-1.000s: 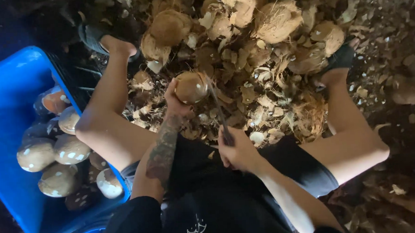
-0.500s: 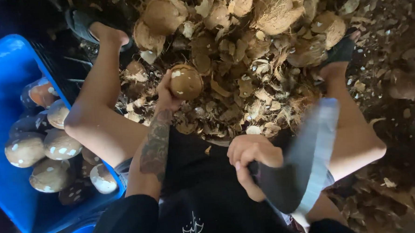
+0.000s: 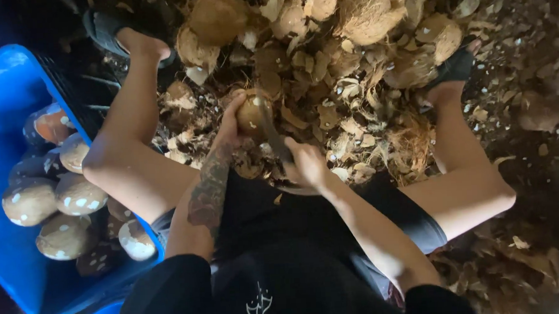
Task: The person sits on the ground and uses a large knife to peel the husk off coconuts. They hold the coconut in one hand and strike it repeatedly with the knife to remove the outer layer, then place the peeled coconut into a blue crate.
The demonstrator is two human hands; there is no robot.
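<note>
we note a dim floor (image 3: 544, 183) of dark dirt, covered ahead of us by a heap of husks (image 3: 352, 91), brown and fibrous, with whole coconuts on its far side. we sit with knees spread, feet in dark sandals at the heap's edge.

to our left stands a blue crate (image 3: 7, 100); inside lie peeled nuts (image 3: 55, 198), pale brown with white patches, piled against the near wall.

our left hand (image 3: 228, 125) is curled around a coconut (image 3: 252, 111), gripping its left side, just above the husks between our knees. our right hand (image 3: 305, 165) is closed tight on the handle of a knife (image 3: 272, 135). the blade's long axis runs from the hand up and slightly left, away from us, its far end touching the coconut's right side.
</note>
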